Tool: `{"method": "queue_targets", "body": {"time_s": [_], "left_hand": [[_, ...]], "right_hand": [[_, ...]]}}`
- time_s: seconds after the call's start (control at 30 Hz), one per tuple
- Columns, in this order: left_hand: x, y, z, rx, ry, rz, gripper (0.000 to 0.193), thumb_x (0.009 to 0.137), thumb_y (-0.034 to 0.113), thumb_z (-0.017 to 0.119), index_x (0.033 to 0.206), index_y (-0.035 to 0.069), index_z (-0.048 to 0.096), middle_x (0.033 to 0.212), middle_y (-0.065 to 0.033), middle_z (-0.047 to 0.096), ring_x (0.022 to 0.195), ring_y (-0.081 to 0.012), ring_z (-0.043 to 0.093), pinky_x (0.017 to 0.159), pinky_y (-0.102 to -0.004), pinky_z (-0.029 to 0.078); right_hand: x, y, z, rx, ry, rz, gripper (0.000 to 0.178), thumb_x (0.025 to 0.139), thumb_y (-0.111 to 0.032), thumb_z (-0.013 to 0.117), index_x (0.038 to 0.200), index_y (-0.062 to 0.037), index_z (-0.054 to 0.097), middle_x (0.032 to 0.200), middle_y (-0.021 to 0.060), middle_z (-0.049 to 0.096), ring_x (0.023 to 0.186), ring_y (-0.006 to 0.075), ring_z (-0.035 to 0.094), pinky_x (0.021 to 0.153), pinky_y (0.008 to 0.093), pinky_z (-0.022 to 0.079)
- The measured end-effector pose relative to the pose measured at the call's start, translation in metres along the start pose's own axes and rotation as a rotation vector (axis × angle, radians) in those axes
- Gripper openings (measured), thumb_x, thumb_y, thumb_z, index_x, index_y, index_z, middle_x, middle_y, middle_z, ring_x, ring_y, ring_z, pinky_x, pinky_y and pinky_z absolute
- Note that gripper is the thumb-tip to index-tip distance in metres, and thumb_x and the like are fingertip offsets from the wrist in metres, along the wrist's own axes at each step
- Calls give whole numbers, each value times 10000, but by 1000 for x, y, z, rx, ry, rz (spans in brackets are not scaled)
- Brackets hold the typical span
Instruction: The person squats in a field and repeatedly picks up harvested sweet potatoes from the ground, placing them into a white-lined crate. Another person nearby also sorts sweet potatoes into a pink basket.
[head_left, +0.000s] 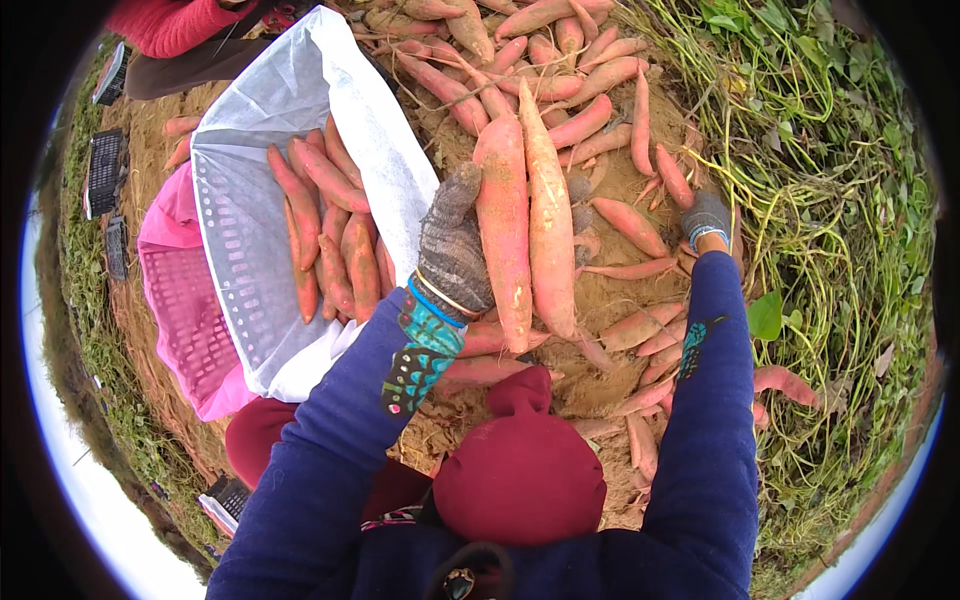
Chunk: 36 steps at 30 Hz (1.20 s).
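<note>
Sweet potatoes (pixel 503 230), 2, gripped in the left hand (pixel 455 252), point lengthwise away from the body, just right of the pink crate (pixel 188 300); the right hand (pixel 707 218), farther off, sits beside another root (pixel 673 177), its grip unclear.

Brown soil (pixel 603 300) carries everything. Reddish sweet potatoes (pixel 583 122) lie heaped on it from twelve to one o'clock, with more scattered between two and five. A pink basket (pixel 185 290) stands at ten o'clock, dark crates (pixel 104 172) farther out beyond it; green vines (pixel 835 215) sprawl from one to four.
</note>
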<state>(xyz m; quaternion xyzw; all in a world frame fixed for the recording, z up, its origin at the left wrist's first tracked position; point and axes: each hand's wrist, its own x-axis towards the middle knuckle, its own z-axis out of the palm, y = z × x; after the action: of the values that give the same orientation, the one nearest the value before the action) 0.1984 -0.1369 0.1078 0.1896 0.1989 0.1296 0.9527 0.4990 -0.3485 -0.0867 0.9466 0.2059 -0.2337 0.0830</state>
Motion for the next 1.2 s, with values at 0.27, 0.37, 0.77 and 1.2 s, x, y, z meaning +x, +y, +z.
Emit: {"method": "queue_targets", "body": {"time_s": [0.27,0.37,0.77,1.2], "left_hand": [[-44,19,-8,40,46,58,742,876,412,568,1452,57,263,1368,-204,432,1204,-352,496,1014,-455,432],[-76,57,-33,62,39,78,728,885,422,553,1451,59,275,1362,-210,443,1203,-360,498,1014,-461,431],[-149,24,-34,251,327,376,551,871,172,667,1343,-4,444,1221,-152,537,1102,-234,552,902,-310,483],[-176,63,-66,387,412,275,478,900,206,618,1318,68,432,1012,-130,579,868,-247,603,743,-388,533]], "right_hand": [[-182,-17,-32,1479,-236,-125,426,812,-224,698,1120,46,582,857,95,645,837,190,664,691,294,528],[-245,-20,-24,1702,-321,-223,550,774,-214,732,1219,27,516,910,75,622,789,187,657,688,320,562],[-343,-141,-71,1106,-13,-736,544,781,-113,691,1275,1,492,991,116,631,819,184,623,744,301,506],[-399,-197,-107,111,182,-1382,239,848,-242,638,996,-54,647,835,162,650,740,341,623,663,435,471]]}}
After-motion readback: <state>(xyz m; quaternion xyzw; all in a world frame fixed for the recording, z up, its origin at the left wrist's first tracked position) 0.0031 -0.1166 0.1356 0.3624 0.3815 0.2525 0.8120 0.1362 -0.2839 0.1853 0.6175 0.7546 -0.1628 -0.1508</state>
